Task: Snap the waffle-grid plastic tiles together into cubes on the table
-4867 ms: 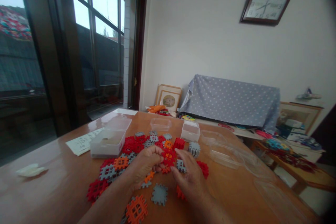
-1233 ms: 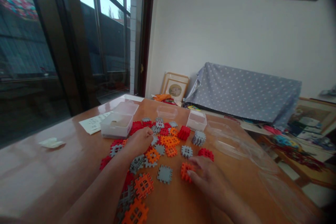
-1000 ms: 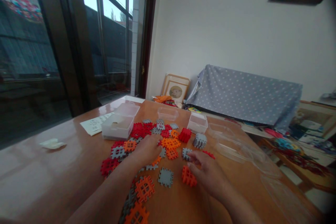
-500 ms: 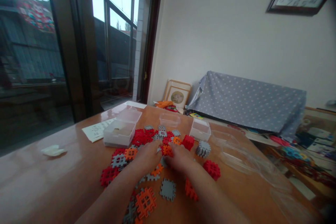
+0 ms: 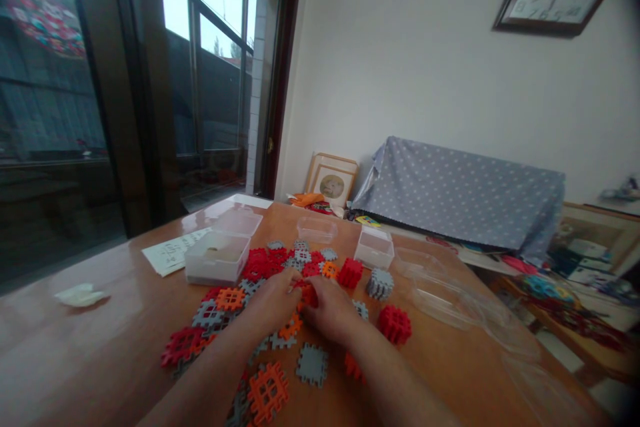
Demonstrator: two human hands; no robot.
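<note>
My left hand [image 5: 277,299] and my right hand [image 5: 333,310] reach over a pile of notched plastic building pieces. Between them is a red building piece [image 5: 309,294], with the right fingers curled round it. The left fingertips are bent in close to its left side; whether they grip it is partly hidden. Below the hands lie a flat grey square piece [image 5: 313,364] and an orange windowed piece [image 5: 269,392]. Right of the right hand stand a red stack [image 5: 351,273], a grey stack [image 5: 380,284] and another red stack [image 5: 395,325] of joined pieces.
A white plastic box [image 5: 218,259] with its lid open stands left of the pile, beside a sheet of paper [image 5: 173,252]. A crumpled tissue [image 5: 81,295] lies further left. A smaller box [image 5: 375,248] and clear plastic trays [image 5: 443,300] stand on the right.
Both hands have drawn slightly nearer to me, and the red piece now shows between them. The right fingers have curled in more. The view has shifted a little to the right.
</note>
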